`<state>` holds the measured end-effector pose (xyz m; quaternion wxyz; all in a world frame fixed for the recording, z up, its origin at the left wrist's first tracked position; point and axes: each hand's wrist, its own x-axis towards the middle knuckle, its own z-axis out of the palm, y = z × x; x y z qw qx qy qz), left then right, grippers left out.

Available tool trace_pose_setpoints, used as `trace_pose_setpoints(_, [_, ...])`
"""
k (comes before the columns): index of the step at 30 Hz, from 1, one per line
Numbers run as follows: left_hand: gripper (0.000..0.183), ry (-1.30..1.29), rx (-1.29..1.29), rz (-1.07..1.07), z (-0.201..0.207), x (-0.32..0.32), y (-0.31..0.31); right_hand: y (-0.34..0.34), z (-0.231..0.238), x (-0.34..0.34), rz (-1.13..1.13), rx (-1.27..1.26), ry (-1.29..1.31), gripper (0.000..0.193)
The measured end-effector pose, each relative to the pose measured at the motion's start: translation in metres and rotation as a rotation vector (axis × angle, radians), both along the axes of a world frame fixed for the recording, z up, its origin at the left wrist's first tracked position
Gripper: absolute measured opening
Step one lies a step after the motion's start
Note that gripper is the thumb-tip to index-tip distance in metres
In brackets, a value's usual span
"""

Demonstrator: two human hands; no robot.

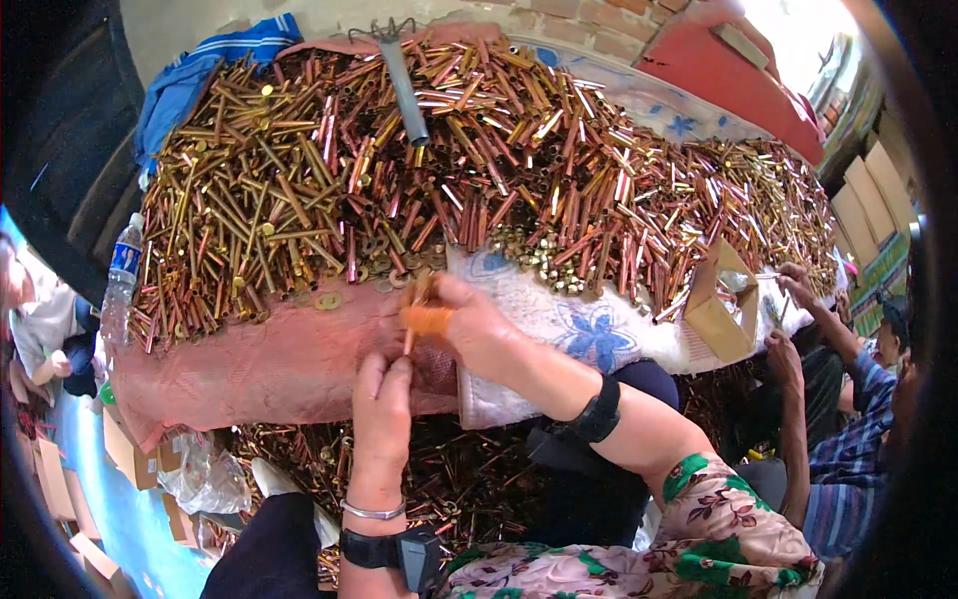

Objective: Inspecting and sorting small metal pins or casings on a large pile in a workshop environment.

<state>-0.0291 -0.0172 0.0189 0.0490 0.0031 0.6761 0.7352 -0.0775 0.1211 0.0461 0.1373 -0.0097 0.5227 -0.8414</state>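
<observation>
Between my two hands is a slim copper-coloured metal rod (408, 342), upright and partly hidden by the fingers. My left hand (381, 404) pinches its lower end from below. Closed around the upper part is my right hand (471, 324), which has an orange wrap (427, 319) on its fingers. Just beyond them a big heap of copper and brass-coloured metal tubes and rods (479, 150) covers the table. Flat washers (327, 300) lie at the heap's near edge to the left, and small shiny nuts (559, 265) are gathered right of my hands.
A pink cloth (249, 364) and a white floral cloth (519, 369) cover the near edge. On the heap lies a grey pipe (407, 100). A water bottle (122, 270) stands left, an open cardboard box (720, 309) right. Beyond the box a co-worker's hands (793, 290) are busy.
</observation>
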Motion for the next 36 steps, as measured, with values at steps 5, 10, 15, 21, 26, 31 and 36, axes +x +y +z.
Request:
trace_pose_setpoints(5, [0.045, -0.235, 0.605, -0.018, 0.014, 0.004, 0.008, -0.007, -0.006, 0.017, 0.041, 0.473, 0.149, 0.025])
trace_pose_setpoints(10, [0.053, -0.288, 0.54, -0.116, 0.015, 0.005, 0.005, -0.005, -0.005, 0.023, 0.066, 0.638, 0.189, 0.03])
trace_pose_setpoints(15, [0.029, -0.245, 0.342, 0.076, 0.02, 0.006, 0.022, 0.017, -0.003, 0.027, 0.177, 0.813, 0.474, 0.031])
trace_pose_setpoints(21, [0.015, -0.307, 0.38, -0.065, 0.006, 0.001, 0.01, 0.091, 0.01, -0.001, -0.406, 1.318, 0.561, 0.011])
trace_pose_setpoints(26, [0.014, -0.297, 0.399, -0.063, 0.002, 0.001, 0.015, 0.119, -0.008, -0.007, -0.267, 1.649, 0.56, 0.022])
trace_pose_setpoints(31, [0.013, -0.309, 0.418, -0.08, -0.001, 0.0, 0.014, 0.117, -0.014, -0.013, -0.279, 1.726, 0.623, 0.02])
trace_pose_setpoints(36, [0.012, -0.329, 0.366, -0.077, -0.001, 0.001, 0.012, 0.112, -0.008, -0.011, -0.255, 1.687, 0.62, 0.016])
